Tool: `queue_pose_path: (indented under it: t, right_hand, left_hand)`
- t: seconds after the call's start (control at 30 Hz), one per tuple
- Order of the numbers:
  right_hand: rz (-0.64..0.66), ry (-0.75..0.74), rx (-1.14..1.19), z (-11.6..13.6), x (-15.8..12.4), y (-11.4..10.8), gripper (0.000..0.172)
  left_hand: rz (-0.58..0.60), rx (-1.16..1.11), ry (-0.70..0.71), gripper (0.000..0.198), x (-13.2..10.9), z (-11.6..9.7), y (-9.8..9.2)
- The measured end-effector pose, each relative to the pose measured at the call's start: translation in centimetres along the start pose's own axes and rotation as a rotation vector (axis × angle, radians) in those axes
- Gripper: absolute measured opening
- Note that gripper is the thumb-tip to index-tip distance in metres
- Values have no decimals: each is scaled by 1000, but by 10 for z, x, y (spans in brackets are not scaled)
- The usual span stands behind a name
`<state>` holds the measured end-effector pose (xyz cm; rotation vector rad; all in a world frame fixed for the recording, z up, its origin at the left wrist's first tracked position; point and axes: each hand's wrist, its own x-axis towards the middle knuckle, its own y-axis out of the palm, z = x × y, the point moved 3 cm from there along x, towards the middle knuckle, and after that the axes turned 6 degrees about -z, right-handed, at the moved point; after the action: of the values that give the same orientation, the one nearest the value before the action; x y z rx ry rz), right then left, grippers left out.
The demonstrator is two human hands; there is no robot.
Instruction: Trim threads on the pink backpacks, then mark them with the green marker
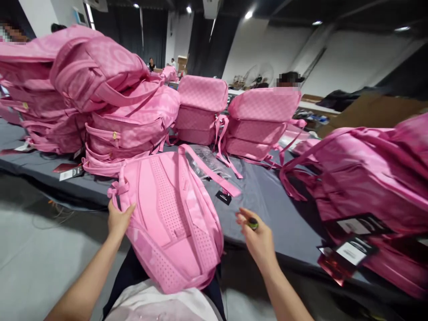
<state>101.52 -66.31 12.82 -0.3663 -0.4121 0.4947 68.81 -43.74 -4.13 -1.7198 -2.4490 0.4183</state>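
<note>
A pink backpack [167, 200] leans over the table's front edge against my body, its padded back panel and shoulder straps facing up. My left hand [119, 218] grips the backpack's upper left side below the top handle. One loose strap [210, 174] stretches out to the right over the table, near a small black tag [223, 197]. To the right of the backpack, apart from it, my right hand [257, 234] is closed round a small tool with a dark and yellow-green end [253, 223]; its kind is mostly hidden by my fingers.
Stacked pink backpacks [130, 120] stand on the left of the dark-covered table [267, 200]. Two more [202, 107] stand upright behind, beside clear plastic wrapping [207, 162]. A pile with hanging tags [368, 178] lies at right. Another person's head [289, 80] shows behind.
</note>
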Motion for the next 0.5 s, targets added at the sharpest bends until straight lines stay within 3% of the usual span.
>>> queue_pose_path:
  t: [0.03, 0.1, 0.17, 0.2, 0.27, 0.33, 0.4, 0.43, 0.5]
  right_hand:
    - [56, -112, 38, 20, -6, 9, 51]
    - [366, -303, 118, 56, -26, 46, 49]
    - [676, -341, 70, 71, -48, 91, 49]
    - [765, -323, 14, 71, -54, 111, 50]
    - [783, -234, -83, 56, -50, 141, 58]
    - [691, -106, -75, 33, -29, 158, 73]
    - [610, -42, -42, 8, -7, 163, 84]
    - [604, -93, -17, -1, 1, 162, 83]
    - [594, -331, -10, -18, 7, 158, 69]
  left_hand:
    - [15, 20, -3, 96, -5, -4, 6]
    - [35, 47, 8, 92, -17, -14, 11]
    - [57, 45, 17, 88, -28, -21, 11]
    - [79, 41, 35, 89, -32, -24, 11]
    - [64, 93, 117, 96, -35, -28, 7]
    - [-47, 237, 233, 99, -41, -33, 2]
    - [-79, 345, 471, 95, -59, -41, 6]
    - [-18, 366, 649, 93, -73, -46, 13]
    - [183, 392, 1013, 90, -108, -51, 33]
